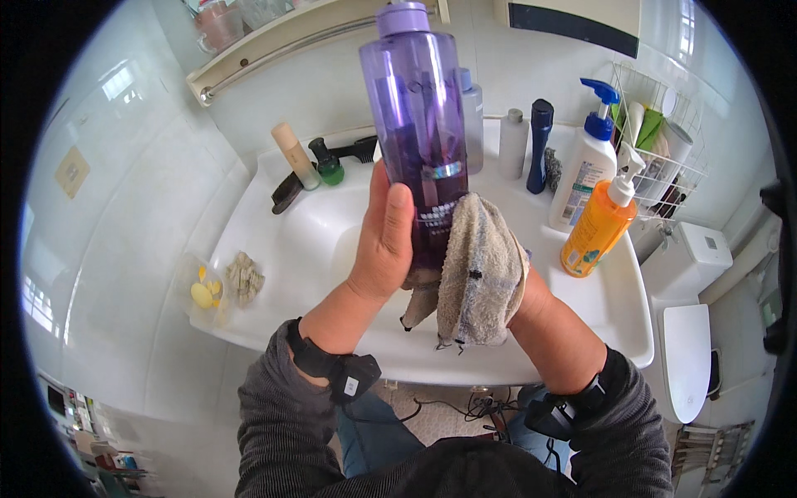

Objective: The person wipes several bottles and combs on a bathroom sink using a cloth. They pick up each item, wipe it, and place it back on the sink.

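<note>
A tall see-through purple bottle (415,108) with a lilac cap stands upright in the air above the white sink (324,224). My left hand (383,236) is wrapped round its lower left side, thumb toward me. Against the bottle's lower right side lies a worn grey-beige cloth (481,274), draped over my right hand (531,290). Only the wrist and the edge of that hand show; the cloth covers its fingers. The cloth's loose end hangs below the bottle's base.
On the right of the sink stand an orange pump bottle (596,228), a white pump bottle (585,170) and a dark blue bottle (540,141). A beige tube (295,155) and a green bottle (326,162) stand at the back left. A crumpled cloth (244,278) lies at the left edge.
</note>
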`<state>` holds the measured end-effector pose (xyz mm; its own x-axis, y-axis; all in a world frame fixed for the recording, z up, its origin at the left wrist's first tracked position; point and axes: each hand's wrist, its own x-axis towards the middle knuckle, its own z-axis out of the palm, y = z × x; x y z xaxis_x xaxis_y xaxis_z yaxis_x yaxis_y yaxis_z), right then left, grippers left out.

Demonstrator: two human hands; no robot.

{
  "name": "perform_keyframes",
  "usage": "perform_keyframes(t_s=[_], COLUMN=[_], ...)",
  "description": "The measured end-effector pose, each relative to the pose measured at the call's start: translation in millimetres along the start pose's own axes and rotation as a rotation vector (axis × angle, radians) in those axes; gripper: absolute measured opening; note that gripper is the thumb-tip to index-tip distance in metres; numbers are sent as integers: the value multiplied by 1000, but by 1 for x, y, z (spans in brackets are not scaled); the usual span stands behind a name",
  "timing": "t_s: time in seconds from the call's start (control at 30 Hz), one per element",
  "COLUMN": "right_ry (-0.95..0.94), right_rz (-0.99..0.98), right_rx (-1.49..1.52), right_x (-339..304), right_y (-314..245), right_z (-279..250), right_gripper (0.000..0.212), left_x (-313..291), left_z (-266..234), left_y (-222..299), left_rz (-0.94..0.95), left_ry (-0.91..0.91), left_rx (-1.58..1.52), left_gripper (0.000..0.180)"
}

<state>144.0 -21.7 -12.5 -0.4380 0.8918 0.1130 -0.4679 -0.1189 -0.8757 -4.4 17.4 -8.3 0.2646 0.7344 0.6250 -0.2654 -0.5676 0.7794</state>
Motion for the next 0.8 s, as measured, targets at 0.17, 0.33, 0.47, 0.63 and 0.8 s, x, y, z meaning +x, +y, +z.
perform_keyframes(t_s=[0.17, 0.33, 0.47, 0.63, 0.8], right_ry=[72, 71, -2, -6, -9], right_rz=[-109, -121, -217, -331, -167], right_rx=[-67, -42, -368, -549, -28], right_x=[2, 8, 14, 17, 27], right_y=[4, 1, 4, -1, 5], right_z=[-4, -17, -17, -16, -23], right_gripper=[35, 37, 44, 46, 35], left_x=[-2, -3, -3, -4, 1], left_z=[10, 13, -3, -2, 6], left_y=[3, 14, 25, 19, -1], left_rz=[160, 111, -188, -125, -13], left_ry=[-1, -33, -229, -170, -92], left_rx=[208, -53, -272, -201, 28], left_gripper=[60, 76, 85, 74, 71])
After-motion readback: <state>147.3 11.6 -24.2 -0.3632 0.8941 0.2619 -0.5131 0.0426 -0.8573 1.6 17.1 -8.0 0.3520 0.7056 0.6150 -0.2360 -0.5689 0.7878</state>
